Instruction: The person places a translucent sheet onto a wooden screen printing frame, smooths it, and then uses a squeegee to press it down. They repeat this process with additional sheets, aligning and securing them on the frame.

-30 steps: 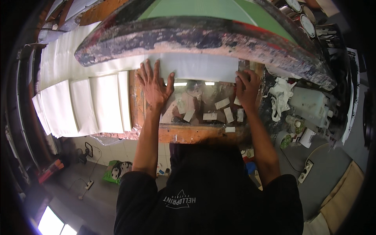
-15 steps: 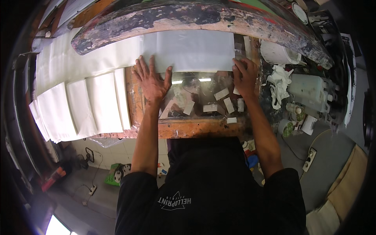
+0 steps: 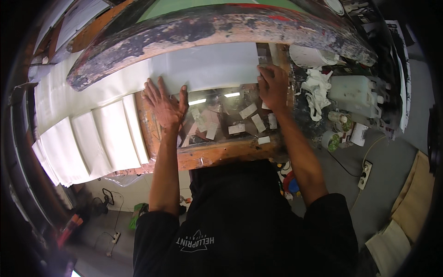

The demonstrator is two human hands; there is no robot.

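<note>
A smooth pale grey-white cloth [image 3: 205, 69] lies over the far part of a glass-topped work surface [image 3: 226, 108]. At its near left corner my left hand [image 3: 165, 105] rests flat, fingers spread and thumb against the cloth's near edge. My right hand [image 3: 273, 87] is at the right edge, its fingers bent and closed at the cloth's border; the exact pinch is partly hidden. Beyond both hands, a paint-stained wooden frame bar [image 3: 217, 30] stretches across, above the cloth's far part.
Folded white cloths [image 3: 99, 141] hang over the table's left side. Small pale pieces [image 3: 236, 129] show through or on the glass. To the right are a crumpled white rag [image 3: 315, 92], a translucent jerrycan [image 3: 351, 97] and small pots [image 3: 331, 140]. A wooden edge [image 3: 217, 154] runs nearest me.
The view has shifted, so the table and hands sit further left in the picture. Both hands keep nearly the same places at the cloth's edges.
</note>
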